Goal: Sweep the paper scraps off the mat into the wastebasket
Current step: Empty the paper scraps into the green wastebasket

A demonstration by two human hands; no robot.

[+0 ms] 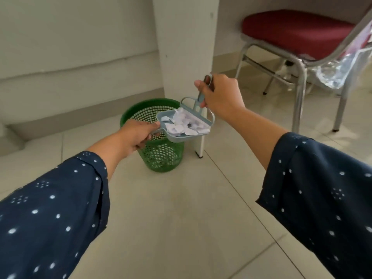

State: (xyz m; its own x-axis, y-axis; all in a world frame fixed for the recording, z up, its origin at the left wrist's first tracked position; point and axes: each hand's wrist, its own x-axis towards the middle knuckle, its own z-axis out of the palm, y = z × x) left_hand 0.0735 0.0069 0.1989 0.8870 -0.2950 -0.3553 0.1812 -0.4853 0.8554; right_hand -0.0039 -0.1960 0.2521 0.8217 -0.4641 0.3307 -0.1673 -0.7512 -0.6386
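A green mesh wastebasket (161,156) stands on the tiled floor, with white scraps showing through its lower wall. My left hand (136,135) grips the handle of a pale blue dustpan (177,138) held over the basket's right rim. A heap of white paper scraps (186,123) lies in the pan. My right hand (221,95) is closed on the handle of a small pale blue brush (198,109), whose head rests against the pan's far edge behind the scraps. No mat is in view.
A white table leg panel (185,47) stands just behind the basket, its foot (199,152) beside it. At right is a chair with a red seat (291,31) and metal legs, clear plastic hanging off it. Beige floor tiles (181,218) spread in front.
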